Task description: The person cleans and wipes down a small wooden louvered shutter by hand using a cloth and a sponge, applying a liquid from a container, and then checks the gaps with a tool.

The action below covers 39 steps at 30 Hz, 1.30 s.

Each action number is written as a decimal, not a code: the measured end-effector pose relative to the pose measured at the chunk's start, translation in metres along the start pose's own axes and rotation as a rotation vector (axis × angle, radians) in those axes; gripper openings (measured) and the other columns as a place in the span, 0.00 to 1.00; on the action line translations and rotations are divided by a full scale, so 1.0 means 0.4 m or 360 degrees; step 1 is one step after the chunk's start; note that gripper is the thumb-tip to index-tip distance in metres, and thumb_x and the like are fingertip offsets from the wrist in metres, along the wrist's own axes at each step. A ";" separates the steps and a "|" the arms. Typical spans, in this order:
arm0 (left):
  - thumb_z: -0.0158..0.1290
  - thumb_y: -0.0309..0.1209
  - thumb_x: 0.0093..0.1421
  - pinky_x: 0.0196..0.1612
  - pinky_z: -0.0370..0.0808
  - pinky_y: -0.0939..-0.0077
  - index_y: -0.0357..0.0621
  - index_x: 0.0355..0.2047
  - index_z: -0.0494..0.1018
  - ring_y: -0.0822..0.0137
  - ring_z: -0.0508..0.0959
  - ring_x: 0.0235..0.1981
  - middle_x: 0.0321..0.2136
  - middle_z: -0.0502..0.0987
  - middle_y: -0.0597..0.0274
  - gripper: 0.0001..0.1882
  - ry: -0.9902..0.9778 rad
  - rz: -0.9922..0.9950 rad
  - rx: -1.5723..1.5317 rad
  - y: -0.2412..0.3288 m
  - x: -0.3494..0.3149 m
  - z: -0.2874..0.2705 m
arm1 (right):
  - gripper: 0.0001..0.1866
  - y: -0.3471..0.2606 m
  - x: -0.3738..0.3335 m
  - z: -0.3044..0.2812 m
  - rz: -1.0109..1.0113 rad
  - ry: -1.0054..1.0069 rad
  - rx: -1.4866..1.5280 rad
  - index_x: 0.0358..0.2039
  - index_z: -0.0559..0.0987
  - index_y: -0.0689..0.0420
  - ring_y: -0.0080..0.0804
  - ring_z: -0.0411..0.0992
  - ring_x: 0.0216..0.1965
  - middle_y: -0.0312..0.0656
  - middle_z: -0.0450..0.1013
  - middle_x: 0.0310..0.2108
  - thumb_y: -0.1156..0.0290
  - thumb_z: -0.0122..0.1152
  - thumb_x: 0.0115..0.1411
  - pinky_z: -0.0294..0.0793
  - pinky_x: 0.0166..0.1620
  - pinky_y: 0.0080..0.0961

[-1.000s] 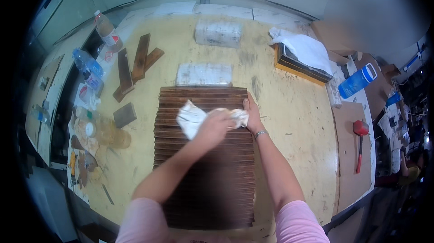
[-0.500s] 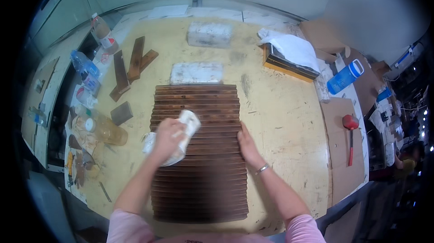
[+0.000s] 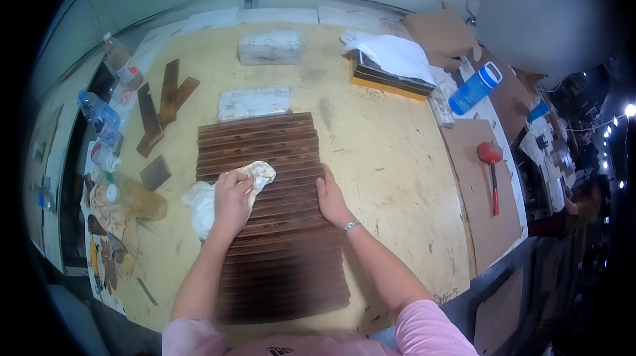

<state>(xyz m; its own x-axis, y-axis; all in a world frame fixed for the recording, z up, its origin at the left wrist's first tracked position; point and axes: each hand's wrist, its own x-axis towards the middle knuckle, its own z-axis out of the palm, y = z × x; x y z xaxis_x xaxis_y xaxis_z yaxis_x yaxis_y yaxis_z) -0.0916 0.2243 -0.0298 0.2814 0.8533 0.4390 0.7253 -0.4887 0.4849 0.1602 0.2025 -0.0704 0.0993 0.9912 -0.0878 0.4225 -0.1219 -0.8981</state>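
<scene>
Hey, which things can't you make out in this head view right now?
Head view: brown panel slats beneath the white rag and left hand, hidden by them.
Head view: the panel's near slats, blurred by a dark smudge.
Head view: top of the black-and-yellow box, mostly covered by a white cloth.
Head view: upper-right background, hidden by a grey blur.

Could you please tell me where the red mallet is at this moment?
In the head view, the red mallet lies toward the right, on a brown cardboard sheet, nearer the person than the blue bottle and well right of the right hand.
</scene>
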 end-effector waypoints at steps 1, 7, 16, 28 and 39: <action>0.58 0.21 0.53 0.46 0.72 0.57 0.41 0.33 0.82 0.50 0.76 0.40 0.35 0.78 0.55 0.07 0.0042 0.0079 -0.0044 0.000 0.007 0.063 | 0.29 -0.012 -0.002 -0.004 0.0020 -0.0036 0.0038 0.70 0.54 0.67 0.57 0.60 0.67 0.65 0.61 0.65 0.65 0.39 0.74 0.58 0.69 0.37; 0.59 0.23 0.49 0.45 0.73 0.60 0.42 0.31 0.82 0.52 0.77 0.40 0.34 0.78 0.56 0.08 -0.0112 0.0276 -0.0267 0.172 0.135 0.214 | 0.27 0.051 0.047 -0.006 0.0172 -0.0274 -0.0061 0.68 0.57 0.66 0.64 0.68 0.59 0.68 0.67 0.59 0.66 0.39 0.73 0.66 0.62 0.46; 0.59 0.20 0.48 0.44 0.72 0.60 0.42 0.30 0.83 0.53 0.76 0.38 0.31 0.78 0.57 0.08 0.0147 -0.0029 -0.0087 0.037 0.034 0.105 | 0.26 0.002 0.005 0.007 0.0010 -0.0004 0.0064 0.68 0.58 0.64 0.62 0.69 0.57 0.67 0.70 0.55 0.67 0.39 0.74 0.68 0.60 0.43; 0.61 0.19 0.48 0.42 0.73 0.59 0.39 0.29 0.83 0.51 0.77 0.37 0.29 0.78 0.54 0.07 0.0291 -0.0413 0.0033 0.009 -0.005 0.046 | 0.26 -0.019 -0.002 -0.005 -0.0035 0.0077 0.0158 0.67 0.60 0.68 0.61 0.64 0.63 0.66 0.64 0.62 0.69 0.42 0.72 0.61 0.67 0.43; 0.59 0.21 0.50 0.52 0.72 0.60 0.42 0.34 0.83 0.51 0.76 0.46 0.39 0.80 0.53 0.10 0.0168 -0.0233 0.0034 -0.081 -0.048 0.038 | 0.27 -0.023 0.008 -0.022 0.0047 -0.0054 0.0201 0.67 0.58 0.70 0.59 0.64 0.64 0.66 0.64 0.62 0.70 0.41 0.72 0.62 0.67 0.41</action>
<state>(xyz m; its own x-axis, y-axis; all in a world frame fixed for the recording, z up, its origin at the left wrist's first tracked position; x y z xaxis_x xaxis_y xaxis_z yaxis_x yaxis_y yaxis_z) -0.1110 0.2267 -0.0656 0.1049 0.8906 0.4424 0.7672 -0.3556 0.5338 0.1646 0.2063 -0.0587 0.0785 0.9887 -0.1278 0.3030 -0.1458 -0.9418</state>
